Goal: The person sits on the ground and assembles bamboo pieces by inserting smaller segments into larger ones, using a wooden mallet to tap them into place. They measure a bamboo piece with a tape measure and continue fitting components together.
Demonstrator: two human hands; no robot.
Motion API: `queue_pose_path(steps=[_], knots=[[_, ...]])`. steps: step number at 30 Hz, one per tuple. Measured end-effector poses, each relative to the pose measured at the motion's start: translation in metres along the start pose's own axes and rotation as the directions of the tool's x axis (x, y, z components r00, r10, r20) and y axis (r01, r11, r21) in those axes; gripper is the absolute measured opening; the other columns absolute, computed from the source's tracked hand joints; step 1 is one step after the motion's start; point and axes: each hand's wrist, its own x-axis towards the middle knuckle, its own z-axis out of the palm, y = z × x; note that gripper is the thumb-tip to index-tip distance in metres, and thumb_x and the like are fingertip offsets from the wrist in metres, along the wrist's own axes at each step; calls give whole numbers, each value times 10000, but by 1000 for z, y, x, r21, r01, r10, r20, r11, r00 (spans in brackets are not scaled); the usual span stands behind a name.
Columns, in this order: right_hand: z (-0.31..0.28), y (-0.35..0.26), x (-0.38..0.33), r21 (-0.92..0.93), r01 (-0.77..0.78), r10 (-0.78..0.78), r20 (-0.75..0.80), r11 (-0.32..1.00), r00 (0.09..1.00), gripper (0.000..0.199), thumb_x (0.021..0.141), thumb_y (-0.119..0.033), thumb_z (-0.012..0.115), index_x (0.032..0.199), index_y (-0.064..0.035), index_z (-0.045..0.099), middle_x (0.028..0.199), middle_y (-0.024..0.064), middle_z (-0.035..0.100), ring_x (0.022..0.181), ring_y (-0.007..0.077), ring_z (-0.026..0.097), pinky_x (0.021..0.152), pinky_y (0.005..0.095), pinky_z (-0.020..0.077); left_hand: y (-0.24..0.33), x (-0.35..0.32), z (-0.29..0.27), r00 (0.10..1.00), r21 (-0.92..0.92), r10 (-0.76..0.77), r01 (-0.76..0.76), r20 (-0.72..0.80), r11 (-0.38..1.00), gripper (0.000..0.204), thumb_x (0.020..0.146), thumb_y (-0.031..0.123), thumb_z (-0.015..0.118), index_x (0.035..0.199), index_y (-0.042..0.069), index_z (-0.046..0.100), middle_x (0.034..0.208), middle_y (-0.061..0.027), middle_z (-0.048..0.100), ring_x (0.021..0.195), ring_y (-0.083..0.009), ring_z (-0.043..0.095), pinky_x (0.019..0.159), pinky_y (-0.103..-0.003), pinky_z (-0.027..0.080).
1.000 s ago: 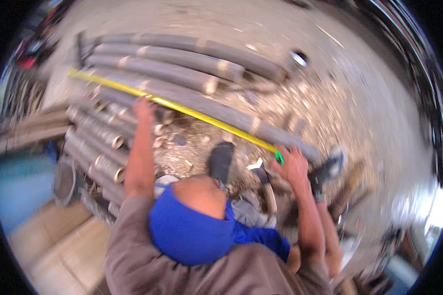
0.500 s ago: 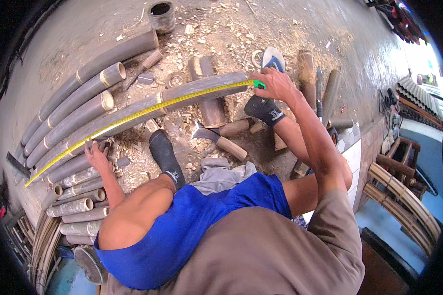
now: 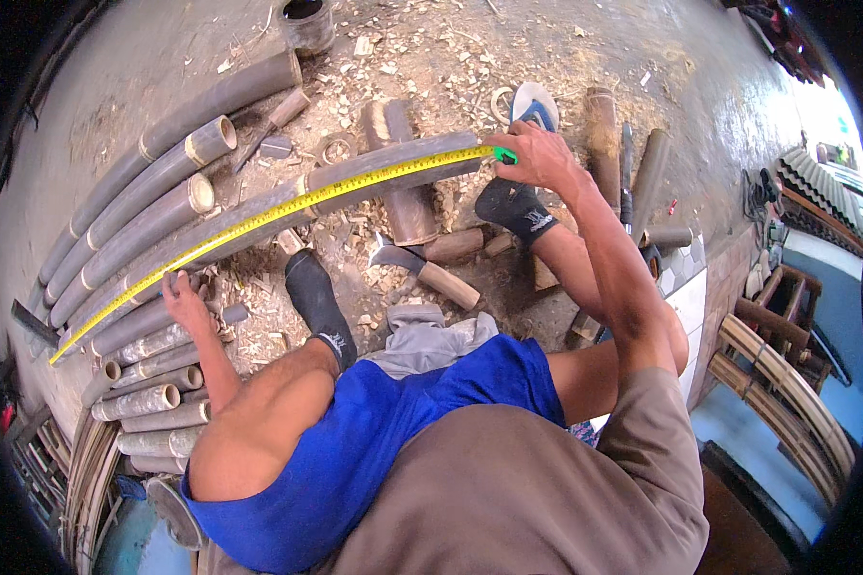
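Note:
A long yellow tape measure blade is stretched along a grey-brown bamboo pole, from its far-left part to its right end. My right hand is closed round the green and black tape measure case at the pole's right end. At the pole's near side, further left, my left hand grips its edge, fingertips close to the blade. Part of those fingers is hidden. Beneath the pole's right part, a short thick bamboo piece lies crosswise.
More bamboo poles lie beyond the measured one, and cut lengths are stacked at left. A wooden-handled curved blade lies between my socked feet. Wood chips cover the floor. Bamboo pieces and a tool lie at right.
Both hands keep their hold and the blade stays stretched along the pole. The view has shifted slightly.

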Motion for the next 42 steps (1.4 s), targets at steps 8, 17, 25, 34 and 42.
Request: queue_pose_path(steps=[8,17,25,34,42], knots=[[-3,-2,1,-8,22,-22,-7,1000,1000,458,852,-348,655,1302,-269,688,1000,166,651,1012,350,668,846,489,550,11,-13,23,797,684,601,-472,62,556,559,971,300,678,1385,-58,565,1293,-278,625,1229,-413,569,1110,-489,393],[-4,-2,2,-5,4,-4,23,1000,1000,464,856,-378,660,1308,-276,675,1031,184,646,1034,365,657,865,494,544,59,-71,122,607,449,653,-788,454,421,485,906,240,751,1320,18,630,1332,-229,604,1275,-400,526,1125,-508,377],[-5,-3,3,5,4,-4,16,1000,1000,477,855,-363,664,1319,-256,679,1041,192,647,1046,370,654,891,495,541,58,-104,190,424,254,551,-898,718,360,503,876,344,759,1298,89,658,1299,-131,632,1267,-341,546,1163,-569,307],[-4,-2,3,25,19,-19,2,1000,1000,477,848,-328,665,1318,-245,685,1020,176,658,1023,361,660,891,482,552,50,-119,206,401,285,495,-912,771,294,511,884,381,753,1319,134,649,1313,-97,632,1292,-308,543,1211,-656,191],[-3,0,4,49,-16,15,27,999,1000,489,845,-365,678,1324,-267,676,1070,180,664,1051,369,669,901,491,558,58,-124,215,429,306,445,-896,786,323,504,900,427,731,1307,138,662,1310,-94,651,1290,-301,558,1221,-656,161]])
